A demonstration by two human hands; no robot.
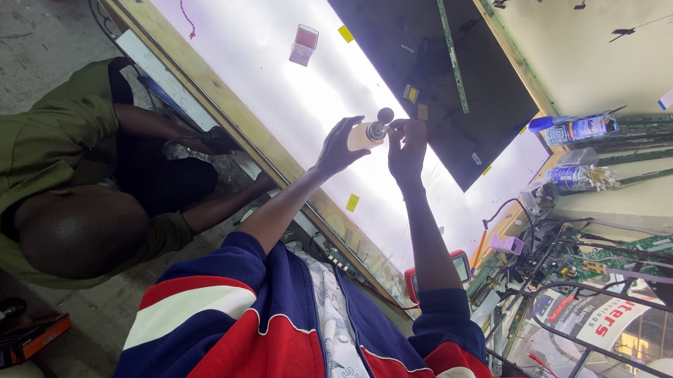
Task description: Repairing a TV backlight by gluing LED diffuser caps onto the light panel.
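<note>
Over the lit panel: left hand [340,146] grips small cream plastic bottle [364,136]; right hand [407,145] pinches its dark round cap [385,115].
Risk: loose cap may drop; bottle may spill onto glowing white backlight panel [273,72].

A large backlit panel [273,79] glows white in its wooden frame [222,103] and serves as the main light. Left of the frame lies bare grey concrete floor [26,43]. Right of it stands a cream worktop [608,60] (strewn with loose wires), with a wire rack [579,307] below.
</note>
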